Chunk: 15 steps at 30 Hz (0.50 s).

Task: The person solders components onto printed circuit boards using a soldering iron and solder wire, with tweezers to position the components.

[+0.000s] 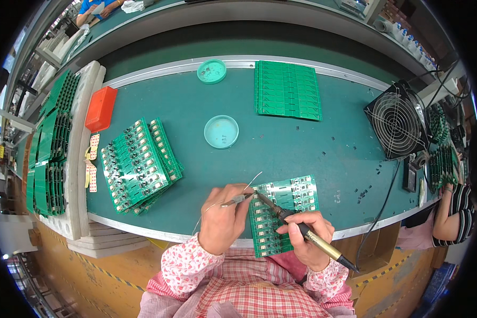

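A green circuit board panel (267, 228) with rows of small parts lies at the near edge of the table, in front of me. My right hand (310, 238) grips a soldering iron (323, 245) with a gold and black handle. Its tip meets the panel's upper left corner. Tweezers (235, 200) are pinched in my left hand (222, 217), pointing at that same corner. Thin solder wire (255, 180) also runs through the left hand, its free end sticking up past the fingers. The fingers hide part of the tweezers.
Stacked populated panels (135, 169) lie left, near a red box (100, 108). Two round teal dishes (221, 132) sit mid-table, bare panels (288, 90) behind. A black fan (396, 122) stands right; small black parts dot the table. At far right, a co-worker's arm (444, 212) shows.
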Motion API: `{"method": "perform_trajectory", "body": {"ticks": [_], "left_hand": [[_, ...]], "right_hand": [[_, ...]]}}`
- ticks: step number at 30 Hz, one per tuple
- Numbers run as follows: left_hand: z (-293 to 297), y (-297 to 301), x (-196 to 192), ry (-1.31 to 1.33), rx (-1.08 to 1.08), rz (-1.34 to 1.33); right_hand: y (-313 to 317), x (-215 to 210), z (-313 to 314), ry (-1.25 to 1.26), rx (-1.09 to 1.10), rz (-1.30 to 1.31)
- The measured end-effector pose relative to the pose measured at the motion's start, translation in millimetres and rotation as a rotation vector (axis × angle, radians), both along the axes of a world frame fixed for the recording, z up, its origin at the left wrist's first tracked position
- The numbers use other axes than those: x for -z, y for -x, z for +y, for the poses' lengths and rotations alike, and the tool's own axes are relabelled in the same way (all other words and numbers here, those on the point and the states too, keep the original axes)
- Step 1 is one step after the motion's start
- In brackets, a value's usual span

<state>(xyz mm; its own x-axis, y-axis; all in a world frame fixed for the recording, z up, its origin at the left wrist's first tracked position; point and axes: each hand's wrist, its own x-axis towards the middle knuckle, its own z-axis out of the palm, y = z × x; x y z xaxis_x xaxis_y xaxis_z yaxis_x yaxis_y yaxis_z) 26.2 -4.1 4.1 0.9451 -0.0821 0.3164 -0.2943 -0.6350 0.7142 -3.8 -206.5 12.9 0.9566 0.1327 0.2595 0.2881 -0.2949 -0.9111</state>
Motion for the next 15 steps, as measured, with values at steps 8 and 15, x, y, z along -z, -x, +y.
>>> {"method": "perform_trajectory", "body": {"ticks": [8, 15], "left_hand": [[-0.4, -0.3, 0.4, 0.003, -0.002, -0.004], [0.4, -0.1, -0.3, -0.004, 0.007, -0.015]], "right_hand": [[0.5, 2.5, 2.4, -0.009, 0.027, -0.009], [-3.6, 1.5, 1.2, 0.075, -0.068, -0.174]]}}
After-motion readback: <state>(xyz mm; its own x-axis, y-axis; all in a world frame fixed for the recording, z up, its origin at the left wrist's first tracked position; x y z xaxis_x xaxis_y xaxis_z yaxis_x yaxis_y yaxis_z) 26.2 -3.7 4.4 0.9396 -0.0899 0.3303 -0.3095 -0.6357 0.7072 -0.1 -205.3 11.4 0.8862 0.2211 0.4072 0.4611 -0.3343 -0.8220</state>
